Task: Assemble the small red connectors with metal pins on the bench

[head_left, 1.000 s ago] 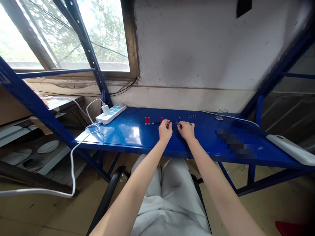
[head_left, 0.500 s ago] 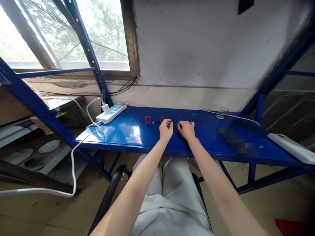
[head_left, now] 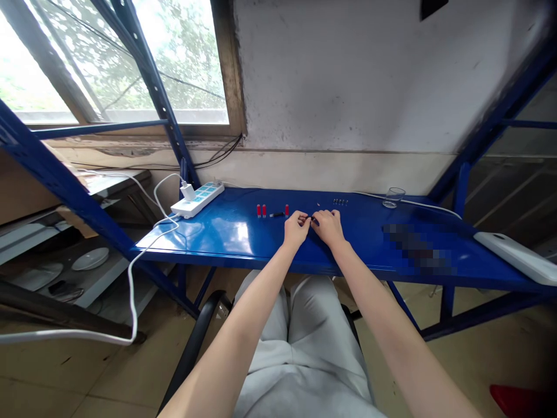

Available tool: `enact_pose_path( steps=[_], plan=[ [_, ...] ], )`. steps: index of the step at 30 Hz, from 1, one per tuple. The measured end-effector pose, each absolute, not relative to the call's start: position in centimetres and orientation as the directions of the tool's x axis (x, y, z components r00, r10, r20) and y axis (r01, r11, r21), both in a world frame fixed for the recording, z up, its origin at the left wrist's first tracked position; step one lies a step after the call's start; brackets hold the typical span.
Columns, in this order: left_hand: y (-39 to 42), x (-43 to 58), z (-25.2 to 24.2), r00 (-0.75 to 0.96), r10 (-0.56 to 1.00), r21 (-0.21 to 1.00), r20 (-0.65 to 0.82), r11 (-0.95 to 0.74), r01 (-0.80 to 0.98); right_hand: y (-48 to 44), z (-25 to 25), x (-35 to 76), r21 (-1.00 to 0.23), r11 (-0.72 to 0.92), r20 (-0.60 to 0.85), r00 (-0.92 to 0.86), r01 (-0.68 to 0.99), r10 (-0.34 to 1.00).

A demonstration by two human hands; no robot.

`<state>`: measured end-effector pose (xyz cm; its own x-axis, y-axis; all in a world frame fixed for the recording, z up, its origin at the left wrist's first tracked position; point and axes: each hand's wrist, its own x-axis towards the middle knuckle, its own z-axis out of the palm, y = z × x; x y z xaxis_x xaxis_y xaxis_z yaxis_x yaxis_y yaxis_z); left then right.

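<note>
A black part (head_left: 310,218) is sitting over the middle of the blue bench (head_left: 226,232), and the left hand (head_left: 296,227) and right hand (head_left: 329,226) are both pinching it with closed fingertips, almost touching. Red caps (head_left: 261,210) are standing nearby on the left, and a glass (head_left: 394,197) is standing well apart on the right

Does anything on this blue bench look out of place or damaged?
Nothing spilled or broken. Left hand and right hand pinch a small black part; only the white cable droops off the blue bench toward the floor.
</note>
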<state>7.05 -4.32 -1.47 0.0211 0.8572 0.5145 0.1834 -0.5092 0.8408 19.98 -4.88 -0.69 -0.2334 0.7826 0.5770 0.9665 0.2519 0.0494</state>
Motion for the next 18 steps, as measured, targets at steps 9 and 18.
enact_pose_path(
  steps=[9,18],
  plan=[
    [-4.0,7.5,-1.9,0.048,0.852,0.836,0.521,-0.52,0.175,-4.7,-0.9,19.8,0.018,0.311,0.544,-0.27,0.95,0.794],
    [-5.0,3.8,0.1,-0.265,0.815,0.856,0.516,-0.497,0.141,-3.0,-1.0,18.8,-0.428,0.251,0.37,-0.085,0.868,0.925]
  ],
)
